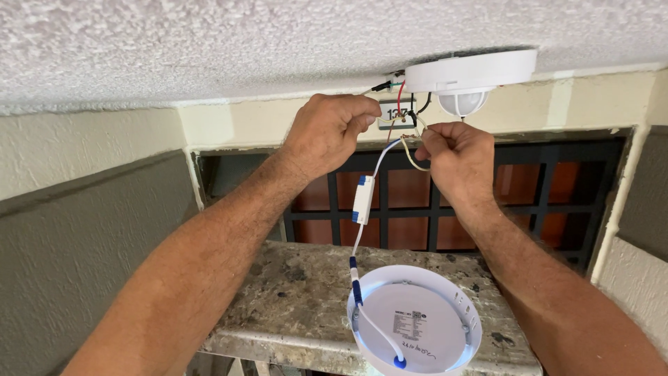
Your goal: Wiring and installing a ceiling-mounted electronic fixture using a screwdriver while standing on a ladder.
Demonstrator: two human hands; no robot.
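Both my hands are raised to a bundle of thin wires (403,129) hanging from the textured ceiling beside a round white sensor fitting (473,73). My left hand (327,132) pinches wire ends with thumb and fingers. Close beside it, my right hand (456,157) grips other wire ends, a pale loop showing under its fingers. From the wires a white cable runs down through a small white driver box (363,198) to a round white lamp panel (415,322), which hangs back side up below.
A speckled stone shelf (292,292) juts out below the hands. Behind it is a dark metal grille (417,202) over reddish panels. Grey wall panels flank the opening left and right.
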